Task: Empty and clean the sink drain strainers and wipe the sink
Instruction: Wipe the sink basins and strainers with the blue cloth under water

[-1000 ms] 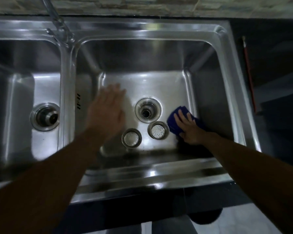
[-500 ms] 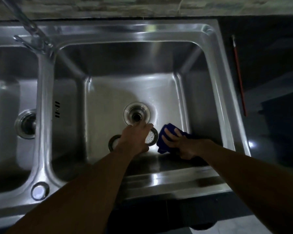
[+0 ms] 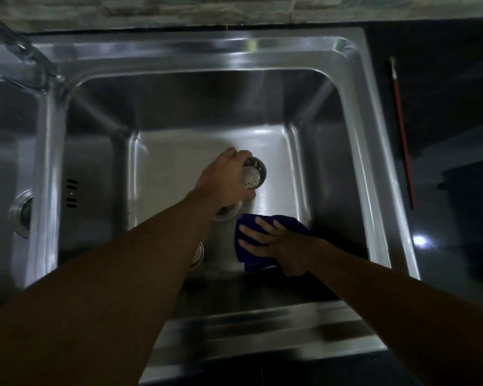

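Observation:
My left hand grips a round perforated steel strainer, lifted and tilted above the floor of the right sink basin. Just under that hand a piece of the drain opening's rim shows. A second strainer lies on the basin floor, mostly hidden by my left forearm. My right hand presses on a dark blue cloth on the basin floor near the front right corner.
The left basin with its own drain is at the left edge. The faucet rises at the back left over the divider. A thin red-handled stick lies on the dark counter to the right.
My left hand came down from the left, closed on one strainer and lifted it up over the drain. The right hand with the cloth slid slightly left.

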Motion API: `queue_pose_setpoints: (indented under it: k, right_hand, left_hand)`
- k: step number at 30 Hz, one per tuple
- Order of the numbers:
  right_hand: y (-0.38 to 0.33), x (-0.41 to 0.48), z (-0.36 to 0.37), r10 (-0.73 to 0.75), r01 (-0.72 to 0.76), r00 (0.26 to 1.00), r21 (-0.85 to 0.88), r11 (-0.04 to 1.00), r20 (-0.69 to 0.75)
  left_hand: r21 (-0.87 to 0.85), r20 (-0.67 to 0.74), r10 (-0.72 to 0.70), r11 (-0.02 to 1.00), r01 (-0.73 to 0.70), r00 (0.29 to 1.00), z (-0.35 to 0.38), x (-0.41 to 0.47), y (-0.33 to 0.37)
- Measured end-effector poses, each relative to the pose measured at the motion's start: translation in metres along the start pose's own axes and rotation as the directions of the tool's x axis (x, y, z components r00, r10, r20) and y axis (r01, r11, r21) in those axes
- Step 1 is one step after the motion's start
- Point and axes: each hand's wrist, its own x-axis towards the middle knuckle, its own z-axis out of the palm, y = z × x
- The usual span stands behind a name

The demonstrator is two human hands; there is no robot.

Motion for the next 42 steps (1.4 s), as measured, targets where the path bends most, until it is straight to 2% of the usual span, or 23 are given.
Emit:
queue_pose_setpoints:
  k: [13, 25, 27, 29, 32, 36, 39, 42]
  right_hand:
    - [-0.003, -0.001, 0.006, -0.006, 0.014, 0.995, 0.076, 0.997, -0.097]
    - [-0.007, 0.001, 0.008, 0.021, -0.008, 0.992, 0.104, 0.995, -0.125]
    - [-0.008, 0.0, 0.008, 0.043, -0.025, 0.989, 0.123, 0.992, -0.139]
    - [-0.009, 0.001, 0.008, 0.088, -0.069, 0.981, 0.113, 0.991, -0.174]
    - [-0.013, 0.012, 0.004, 0.253, -0.233, 0.929, 0.105, 0.967, -0.269]
    - [-0.01, 0.036, -0.017, 0.44, -0.405, 0.826, 0.172, 0.898, -0.352]
    - [-0.005, 0.053, -0.038, 0.484, -0.406, 0.78, 0.267, 0.874, -0.396]
    - [-0.007, 0.064, -0.049, 0.485, -0.388, 0.762, 0.297, 0.872, -0.43]
  left_hand:
    - [-0.105, -0.116, -0.028, 0.994, 0.015, 0.993, 0.005, 0.057, 0.014]
    - [-0.188, -0.063, -0.096, 0.979, 0.083, 0.993, 0.01, 0.054, 0.007]
    - [-0.119, -0.058, -0.128, 0.986, 0.12, 0.99, 0.0, 0.044, 0.002]
    - [0.034, -0.104, -0.153, 0.987, 0.157, 0.983, -0.018, 0.03, -0.01]
    - [0.235, -0.233, -0.115, 0.957, 0.17, 0.966, -0.057, 0.001, -0.039]
    - [0.389, -0.352, 0.016, 0.912, 0.131, 0.936, -0.112, -0.038, -0.083]
    - [0.531, -0.388, 0.14, 0.842, 0.097, 0.911, -0.146, -0.067, -0.11]
    - [0.6, -0.395, 0.264, 0.8, 0.029, 0.88, -0.16, -0.102, -0.13]
